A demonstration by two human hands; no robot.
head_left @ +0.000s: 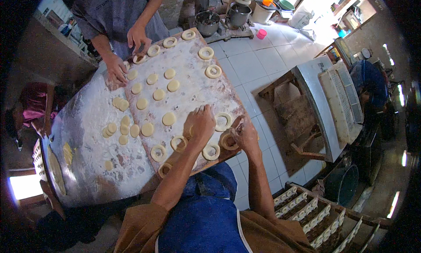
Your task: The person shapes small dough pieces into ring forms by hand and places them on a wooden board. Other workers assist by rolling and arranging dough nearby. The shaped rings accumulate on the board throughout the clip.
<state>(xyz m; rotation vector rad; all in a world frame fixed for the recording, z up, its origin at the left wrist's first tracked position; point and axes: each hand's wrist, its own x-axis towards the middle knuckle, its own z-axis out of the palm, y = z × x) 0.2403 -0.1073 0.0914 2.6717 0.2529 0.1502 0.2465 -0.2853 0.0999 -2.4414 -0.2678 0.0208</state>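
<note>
On a floured wooden board (193, 88) lie pale dough rings and flat dough discs. My left hand (202, 125) is closed and pressed down toward the board, its fingers curled; what lies under it is mostly hidden. Just right of it is a dough ring (223, 129). At the board's right edge my right hand (246, 133) has its fingers drawn together, above a shaded dough ring (225, 147); whether it grips anything is hidden. Nearer to me sit another ring (211, 157) and, left of my left forearm, a further ring (158, 160). A single disc (169, 118) rests left of my left hand.
Across the board a person in a grey shirt has both hands (116, 69) at its far left edge, near a ring (139, 62). Stacked discs (125, 129) lie on the floured metal table (92, 165). A rack of dough rings (307, 209) stands lower right; a metal-topped stand (313, 90) stands right.
</note>
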